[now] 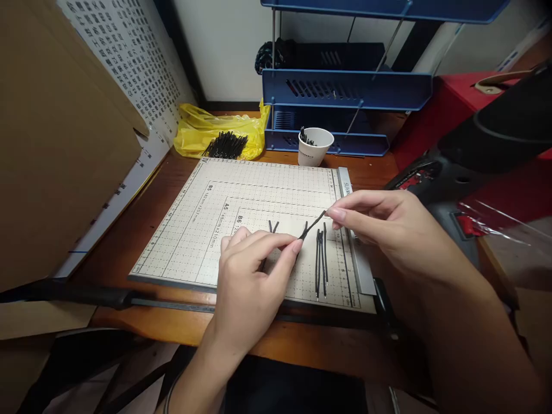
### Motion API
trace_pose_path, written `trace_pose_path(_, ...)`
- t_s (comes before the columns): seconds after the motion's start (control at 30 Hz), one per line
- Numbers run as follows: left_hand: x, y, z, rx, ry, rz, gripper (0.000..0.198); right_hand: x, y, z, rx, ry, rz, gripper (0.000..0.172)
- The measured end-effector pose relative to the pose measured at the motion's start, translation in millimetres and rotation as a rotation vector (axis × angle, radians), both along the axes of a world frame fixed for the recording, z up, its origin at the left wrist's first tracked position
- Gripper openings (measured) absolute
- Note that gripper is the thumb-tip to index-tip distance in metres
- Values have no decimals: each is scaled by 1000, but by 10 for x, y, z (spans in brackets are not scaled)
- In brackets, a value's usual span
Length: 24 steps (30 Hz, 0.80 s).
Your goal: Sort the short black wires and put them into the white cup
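Observation:
My left hand (259, 267) pinches a pair of thin black wires (314, 223) between thumb and forefinger, over the paper cutter's board (185, 241). The far end of these wires is between the fingertips of my right hand (379, 221); they look twisted around each other. Several loose black wires (321, 261) with bright tips lie lengthwise on the board below my right hand. Another crossed black piece (273, 226) shows behind my left hand, its lower part hidden by the fingers.
At the back, a yellow plastic bag (190, 135) holds a pile of black wires (226, 145). A white paper cup (314, 152) with more stands before a blue rack (345, 89). A cardboard sheet (56, 132) is left; a dark machine arm (483, 132) is right. The cutter's handle (86, 296) lies along the front.

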State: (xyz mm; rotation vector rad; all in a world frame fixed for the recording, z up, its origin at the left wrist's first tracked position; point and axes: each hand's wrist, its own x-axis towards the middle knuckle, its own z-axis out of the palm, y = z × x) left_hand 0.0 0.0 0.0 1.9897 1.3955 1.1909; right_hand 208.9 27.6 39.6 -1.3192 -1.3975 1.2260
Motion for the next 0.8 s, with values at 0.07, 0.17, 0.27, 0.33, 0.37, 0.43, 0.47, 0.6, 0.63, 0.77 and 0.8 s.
trace_pose_path(0.07, -3, 3, -3, -1, -5, -1, 15, -4, 3, -6, 2, 5, -16, 14)
trace_pose_path(0.17, -2, 1, -5, 1, -9, 3, 15, -8, 7, -20, 15, -3, -31, 17)
trace_pose_path(0.27, -1, -5, -3, 3, -21, 7, 15, -6, 8, -38, 20, -20, -41, 19)
trace_pose_path(0.33, -3, -9, 0, 2, -27, 8, 16, -2, 5, -49, 13, -28, -48, 20)
trace_pose_path(0.37, -4, -10, 1, 1, -28, 7, 16, 2, 3, -53, 11, -32, -50, 20)
trace_pose_path(0.43, -6, -8, 2, 1, -30, 9, 15, 9, -3, -55, 12, -42, -54, 20)
trace_pose_path(0.47, -6, -6, 2, 3, -32, 10, 15, 14, -6, -54, 17, -49, -55, 20)
trace_pose_path(0.6, 3, 8, -7, 8, -41, 16, 15, 28, -23, -40, 46, -68, -49, 18)
trace_pose_path(0.63, 9, 11, -9, 9, -42, 17, 14, 28, -29, -38, 50, -70, -44, 18)
trace_pose_path(0.77, 29, 8, -12, 11, -43, 26, 14, 13, -37, -42, 48, -57, -48, 18)
trace_pose_path(0.8, 30, 6, -11, 11, -41, 26, 14, 10, -29, -42, 44, -57, -53, 19)
